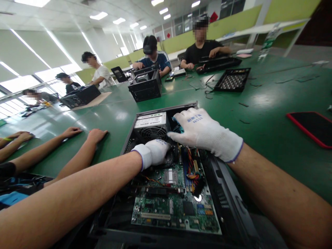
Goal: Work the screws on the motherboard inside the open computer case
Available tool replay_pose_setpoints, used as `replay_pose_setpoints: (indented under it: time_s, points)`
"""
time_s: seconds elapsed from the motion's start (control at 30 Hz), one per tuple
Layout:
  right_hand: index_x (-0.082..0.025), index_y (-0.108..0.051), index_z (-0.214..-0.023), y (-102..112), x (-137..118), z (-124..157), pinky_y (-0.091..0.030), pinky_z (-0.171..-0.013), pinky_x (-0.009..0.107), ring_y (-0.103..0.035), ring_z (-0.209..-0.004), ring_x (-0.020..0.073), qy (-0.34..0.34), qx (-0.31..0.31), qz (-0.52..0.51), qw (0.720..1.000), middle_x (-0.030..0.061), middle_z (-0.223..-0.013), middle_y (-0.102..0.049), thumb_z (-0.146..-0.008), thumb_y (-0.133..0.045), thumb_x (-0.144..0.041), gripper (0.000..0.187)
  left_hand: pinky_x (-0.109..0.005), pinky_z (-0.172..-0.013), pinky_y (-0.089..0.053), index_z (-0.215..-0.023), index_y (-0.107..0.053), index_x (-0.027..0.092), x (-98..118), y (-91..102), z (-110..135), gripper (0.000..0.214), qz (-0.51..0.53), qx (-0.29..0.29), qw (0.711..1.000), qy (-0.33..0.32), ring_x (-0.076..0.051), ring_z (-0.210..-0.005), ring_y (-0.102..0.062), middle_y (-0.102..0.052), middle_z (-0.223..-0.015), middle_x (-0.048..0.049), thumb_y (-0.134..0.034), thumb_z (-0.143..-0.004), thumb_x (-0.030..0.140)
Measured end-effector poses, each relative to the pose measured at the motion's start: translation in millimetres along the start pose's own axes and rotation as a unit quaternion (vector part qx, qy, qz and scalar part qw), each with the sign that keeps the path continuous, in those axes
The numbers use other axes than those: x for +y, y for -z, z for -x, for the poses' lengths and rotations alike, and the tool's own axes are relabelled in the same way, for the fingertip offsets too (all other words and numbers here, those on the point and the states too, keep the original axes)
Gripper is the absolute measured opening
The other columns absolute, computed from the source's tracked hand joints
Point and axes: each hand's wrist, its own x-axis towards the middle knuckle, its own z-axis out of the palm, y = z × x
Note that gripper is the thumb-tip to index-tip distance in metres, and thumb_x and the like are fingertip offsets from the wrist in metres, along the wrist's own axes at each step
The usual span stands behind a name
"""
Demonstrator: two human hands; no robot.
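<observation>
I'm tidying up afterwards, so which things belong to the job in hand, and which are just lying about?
Job in hand, around the left hand and right hand:
open computer case
circuit board
power supply
coloured wires

Apparently just lying about:
red-edged black object
clear bottle
thin dark scraps

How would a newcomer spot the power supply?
At the green table, find the open computer case nearest the camera. In its far left corner, just beyond the left hand, sits the power supply. Unlike the flat green motherboard, it's a box with a white label and round grille.
</observation>
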Motion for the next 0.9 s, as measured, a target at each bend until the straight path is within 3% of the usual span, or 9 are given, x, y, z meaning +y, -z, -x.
replay_pose_setpoints:
  time_s: [0.6, 0.9]
  points:
    - [-0.010, -0.063, -0.130, -4.8, 1.8, 0.1, -0.039, -0.097, 0.045, -0.061, -0.115, 0.0359, 0.016, 0.018, 0.009, 1.000, 0.0192, -0.123, -0.070, -0.096, -0.047, -0.062, 0.064, -0.040, -0.106, -0.053, -0.126, -0.065, 0.011, 0.0, -2.3, -0.8, 0.057, 0.002, -0.023, 1.000, -0.002, -0.035, -0.121, -0.067, -0.069, -0.132, -0.0194, -0.076, -0.079, 0.042]
    - [-0.010, -0.066, -0.124, -3.0, 3.0, 0.1, -0.043, -0.100, 0.045, -0.062, -0.115, 0.0328, 0.002, 0.059, -0.074, 0.995, 0.0185, -0.120, -0.070, -0.096, -0.051, -0.056, 0.056, -0.041, -0.098, -0.057, -0.138, -0.054, 0.007, 1.5, 12.9, 4.5, 0.079, 0.029, -0.038, 0.999, 0.017, -0.037, -0.116, -0.070, -0.069, -0.130, -0.0232, -0.079, -0.072, 0.042]
